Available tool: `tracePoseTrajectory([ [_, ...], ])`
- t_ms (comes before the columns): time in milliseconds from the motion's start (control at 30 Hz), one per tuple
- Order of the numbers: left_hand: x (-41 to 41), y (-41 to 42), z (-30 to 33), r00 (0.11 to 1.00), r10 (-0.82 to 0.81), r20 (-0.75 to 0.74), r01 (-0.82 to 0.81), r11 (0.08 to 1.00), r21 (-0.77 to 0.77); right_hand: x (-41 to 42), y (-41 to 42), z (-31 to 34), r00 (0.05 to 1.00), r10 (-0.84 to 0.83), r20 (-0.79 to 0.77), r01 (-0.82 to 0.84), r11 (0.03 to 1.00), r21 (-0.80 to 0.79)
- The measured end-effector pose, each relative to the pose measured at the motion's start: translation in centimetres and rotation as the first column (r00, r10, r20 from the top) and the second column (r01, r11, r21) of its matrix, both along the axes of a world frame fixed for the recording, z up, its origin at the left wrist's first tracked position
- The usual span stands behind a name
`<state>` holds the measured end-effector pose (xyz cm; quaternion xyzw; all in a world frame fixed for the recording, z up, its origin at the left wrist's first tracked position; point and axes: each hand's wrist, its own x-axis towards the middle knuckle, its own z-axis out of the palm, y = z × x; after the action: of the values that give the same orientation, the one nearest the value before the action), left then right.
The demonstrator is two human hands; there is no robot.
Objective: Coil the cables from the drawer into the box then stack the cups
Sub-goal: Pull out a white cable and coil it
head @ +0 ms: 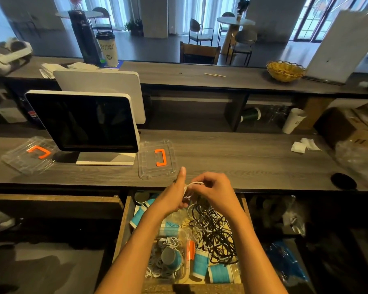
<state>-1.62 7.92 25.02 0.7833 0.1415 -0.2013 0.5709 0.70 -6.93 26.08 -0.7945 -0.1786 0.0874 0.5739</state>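
Both my hands work above the open wooden drawer (pixel 123 221) under the counter. My left hand (pixel 174 194) holds a small coil of white cable (pixel 192 184), thumb pointing up. My right hand (pixel 215 190) pinches the same white cable from the right. Below them a tangle of black and white cables (pixel 215 230) fills the drawer's right side. A clear plastic box (pixel 184 272) at the drawer's front holds coiled white cables and a blue paper cup (pixel 172 256). More blue and white cups (pixel 200 265) lie loose in the drawer.
Two clear lids with orange handles (pixel 157 159) (pixel 29 154) lie on the grey counter beside a point-of-sale screen (pixel 83 122). White tissues (pixel 303 145) and crumpled plastic wrap (pixel 359 160) sit at the right. A wicker basket (pixel 285 71) stands on the upper ledge.
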Motion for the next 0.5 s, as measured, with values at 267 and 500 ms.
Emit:
tracePoseTrajectory([
  [267,-0.3,1.0,-0.7,0.946,-0.325,0.002,0.291,0.846,-0.447,0.2,-0.9,-0.9,0.991,-0.036,-0.132,0.052,0.992,0.119],
  [500,-0.2,2.0,-0.4,1.0,-0.013,-0.019,-0.003,0.741,-0.672,1.1,-2.2,-1.8,0.969,-0.202,-0.143,0.212,0.976,0.058],
])
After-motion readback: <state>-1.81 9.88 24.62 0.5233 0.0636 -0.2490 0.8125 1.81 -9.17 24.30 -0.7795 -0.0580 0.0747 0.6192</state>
